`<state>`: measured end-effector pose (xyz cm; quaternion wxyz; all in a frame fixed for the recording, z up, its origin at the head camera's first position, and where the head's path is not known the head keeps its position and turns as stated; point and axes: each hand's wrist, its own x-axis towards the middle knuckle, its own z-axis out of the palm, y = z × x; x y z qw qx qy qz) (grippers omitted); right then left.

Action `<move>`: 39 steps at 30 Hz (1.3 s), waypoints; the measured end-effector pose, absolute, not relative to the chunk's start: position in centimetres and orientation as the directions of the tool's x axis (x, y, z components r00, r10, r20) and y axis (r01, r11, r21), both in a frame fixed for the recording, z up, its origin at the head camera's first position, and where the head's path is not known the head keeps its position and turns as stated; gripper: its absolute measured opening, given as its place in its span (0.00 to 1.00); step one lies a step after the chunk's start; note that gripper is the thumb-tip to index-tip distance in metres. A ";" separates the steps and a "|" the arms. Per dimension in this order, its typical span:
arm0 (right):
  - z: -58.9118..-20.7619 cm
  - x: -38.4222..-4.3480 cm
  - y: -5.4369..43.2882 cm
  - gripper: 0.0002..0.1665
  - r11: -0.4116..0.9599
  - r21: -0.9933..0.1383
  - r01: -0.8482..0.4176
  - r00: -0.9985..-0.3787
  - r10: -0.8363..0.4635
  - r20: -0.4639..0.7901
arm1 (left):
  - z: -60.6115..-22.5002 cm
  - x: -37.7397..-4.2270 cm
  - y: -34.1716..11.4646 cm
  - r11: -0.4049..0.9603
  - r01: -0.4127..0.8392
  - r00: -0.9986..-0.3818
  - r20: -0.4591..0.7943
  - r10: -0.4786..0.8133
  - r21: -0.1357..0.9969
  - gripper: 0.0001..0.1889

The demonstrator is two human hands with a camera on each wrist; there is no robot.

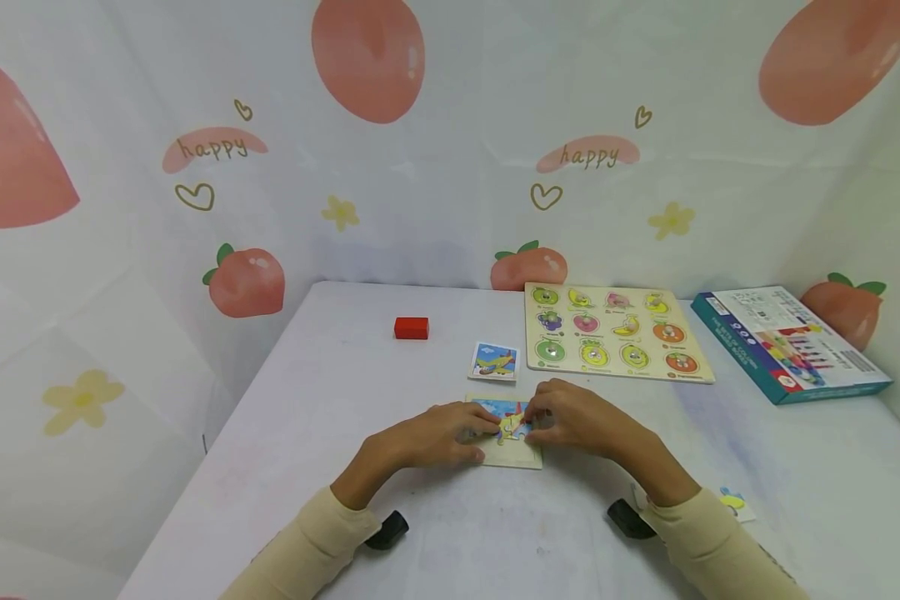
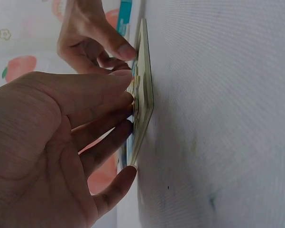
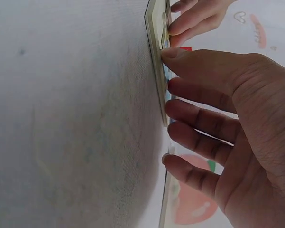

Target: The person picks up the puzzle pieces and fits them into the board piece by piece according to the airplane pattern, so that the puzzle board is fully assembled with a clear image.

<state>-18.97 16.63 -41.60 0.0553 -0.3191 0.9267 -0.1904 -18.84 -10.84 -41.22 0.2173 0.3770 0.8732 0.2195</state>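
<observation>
A small puzzle board [image 1: 512,457] lies on the table in the head view, with a bare pale strip along its near side. A blue sky picture fills its far part. A yellow plane puzzle piece [image 1: 510,429] sits on it between the two hands, slightly askew. From the left, my left hand [image 1: 442,433] touches the pieces with fairly straight fingertips; its little finger is at the board's edge in the left wrist view. My right hand [image 1: 576,419] rests its thumb and fingertips on the right side of the board, fingers spread. Parts of the picture are hidden under the fingers.
Behind the board lies a plane picture card [image 1: 495,362]. A red block [image 1: 412,327] stands at the back left. A fruit peg board [image 1: 618,333] and a boxed set [image 1: 791,343] lie at the back right. Near the right sleeve is a partly hidden white card [image 1: 738,506].
</observation>
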 end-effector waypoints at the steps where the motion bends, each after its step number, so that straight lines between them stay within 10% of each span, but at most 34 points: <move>1: -41.6 -19.0 16.7 0.12 0.725 -0.388 -0.569 -0.790 -0.612 0.016 | -41.2 -18.8 -10.9 0.619 0.563 -0.620 -0.214 0.754 0.547 0.26; 39: -41.0 -18.4 16.0 0.12 0.711 -0.209 -0.671 -0.735 -0.676 0.060 | -41.2 -18.7 -10.8 0.631 0.549 -0.634 -0.219 0.742 0.548 0.26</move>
